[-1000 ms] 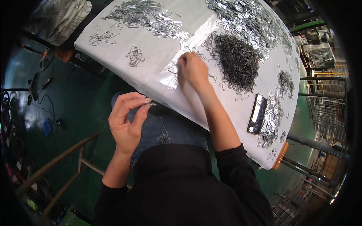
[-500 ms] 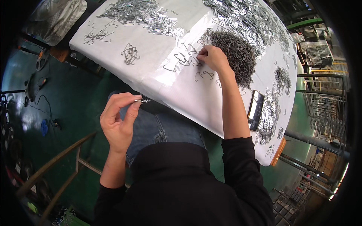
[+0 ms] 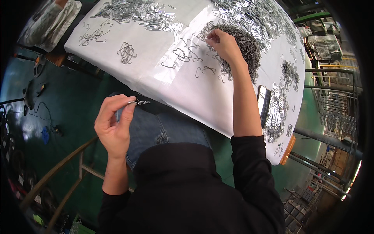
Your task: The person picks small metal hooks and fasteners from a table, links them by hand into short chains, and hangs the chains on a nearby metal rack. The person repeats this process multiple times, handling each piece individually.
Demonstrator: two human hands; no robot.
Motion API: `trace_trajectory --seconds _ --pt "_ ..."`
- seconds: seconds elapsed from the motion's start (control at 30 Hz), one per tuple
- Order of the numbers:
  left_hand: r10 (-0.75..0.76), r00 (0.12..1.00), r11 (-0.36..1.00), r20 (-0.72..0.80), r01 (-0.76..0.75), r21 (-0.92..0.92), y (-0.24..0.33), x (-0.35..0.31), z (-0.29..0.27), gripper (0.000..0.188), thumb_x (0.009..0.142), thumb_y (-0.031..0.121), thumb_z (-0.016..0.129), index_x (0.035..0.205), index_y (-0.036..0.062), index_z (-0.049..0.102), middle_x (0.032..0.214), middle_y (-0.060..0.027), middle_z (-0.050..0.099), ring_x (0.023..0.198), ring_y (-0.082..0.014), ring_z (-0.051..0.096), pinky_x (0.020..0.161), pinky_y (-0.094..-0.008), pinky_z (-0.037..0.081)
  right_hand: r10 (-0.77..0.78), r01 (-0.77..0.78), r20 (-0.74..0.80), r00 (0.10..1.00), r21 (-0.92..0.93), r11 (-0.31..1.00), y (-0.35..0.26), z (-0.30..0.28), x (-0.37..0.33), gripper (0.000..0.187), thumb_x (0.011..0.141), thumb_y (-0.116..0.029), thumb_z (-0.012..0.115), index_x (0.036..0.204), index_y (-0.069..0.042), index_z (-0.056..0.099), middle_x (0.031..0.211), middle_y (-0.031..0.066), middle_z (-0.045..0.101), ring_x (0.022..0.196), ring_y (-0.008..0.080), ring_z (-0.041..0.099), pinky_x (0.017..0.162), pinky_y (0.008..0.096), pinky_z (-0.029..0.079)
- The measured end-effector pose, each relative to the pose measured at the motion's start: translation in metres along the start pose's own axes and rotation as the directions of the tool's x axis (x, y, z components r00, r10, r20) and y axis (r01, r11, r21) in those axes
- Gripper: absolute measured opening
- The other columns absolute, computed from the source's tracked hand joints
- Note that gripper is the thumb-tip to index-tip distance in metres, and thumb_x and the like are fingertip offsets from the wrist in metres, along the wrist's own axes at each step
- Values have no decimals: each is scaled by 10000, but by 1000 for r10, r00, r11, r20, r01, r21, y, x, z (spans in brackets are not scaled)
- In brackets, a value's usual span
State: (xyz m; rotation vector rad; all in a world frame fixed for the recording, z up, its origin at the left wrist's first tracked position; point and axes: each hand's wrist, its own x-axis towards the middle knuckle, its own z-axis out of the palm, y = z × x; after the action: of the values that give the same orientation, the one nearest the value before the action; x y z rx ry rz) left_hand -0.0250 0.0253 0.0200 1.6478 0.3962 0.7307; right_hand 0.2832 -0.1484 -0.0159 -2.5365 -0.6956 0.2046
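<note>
My left hand (image 3: 113,128) is raised in front of the table's near edge, thumb and fingertips pinched on a small shiny metal piece (image 3: 143,102). That piece has a ring at the fingers and a short twisted, chain-like end pointing right. Over on the table, my right hand (image 3: 226,45) is at the left side of a dense heap of dark wire hooks (image 3: 250,48). Its fingers are bent and drawn together; whatever they pinch is too small to make out. Loose wire hooks (image 3: 183,54) lie spread to the left of that hand.
White sheeting covers the table (image 3: 194,99). Flat silver metal pieces (image 3: 156,17) are heaped at the far left, more silver pieces (image 3: 241,15) at the back. A dark phone-like slab (image 3: 263,103) lies at the right beside another silver heap (image 3: 276,113). A wooden-railed frame (image 3: 64,163) stands lower left.
My right hand has moved away from the loose hooks, farther back to the edge of the dark heap. The left hand keeps its pinch on the metal piece. The whole view has shifted slightly.
</note>
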Motion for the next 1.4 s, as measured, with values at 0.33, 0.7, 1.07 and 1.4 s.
trace_trajectory --seconds 0.33,0.7,1.07,1.4 --pt "42 999 999 2 -42 -2 -5 2 -2 128 826 -54 665 948 -17 672 939 -80 626 858 -136 571 745 -227 449 178 -189 170 969 49 981 25 -6 -69 132 789 -159 700 873 -59 716 799 108 702 717 238 665 681 349 505" --pt "46 999 999 -14 -46 10 -6 -2 1 121 836 -56 650 952 -21 656 960 -86 630 878 -136 574 751 -233 460 52 -52 -8 999 -72 996 27 -1 -65 136 850 -158 625 898 -34 652 942 141 647 901 331 625 788 415 483" --pt "8 1000 1000 -23 -9 -3 -10 -1 -1 119 861 -60 625 971 -20 650 1007 -73 612 872 -108 573 753 -217 456 370 -387 -251 894 -18 922 71 -31 -132 111 888 -136 594 947 -102 681 990 92 647 873 301 636 755 404 494" --pt "-10 1000 999 0 10 31 -9 -1 1 110 904 -17 587 998 -33 641 1015 -72 608 915 -130 587 840 -247 472 391 -480 -343 854 -229 847 108 -28 -162 135 891 -121 579 970 -87 682 1010 92 661 868 285 645 741 388 499"
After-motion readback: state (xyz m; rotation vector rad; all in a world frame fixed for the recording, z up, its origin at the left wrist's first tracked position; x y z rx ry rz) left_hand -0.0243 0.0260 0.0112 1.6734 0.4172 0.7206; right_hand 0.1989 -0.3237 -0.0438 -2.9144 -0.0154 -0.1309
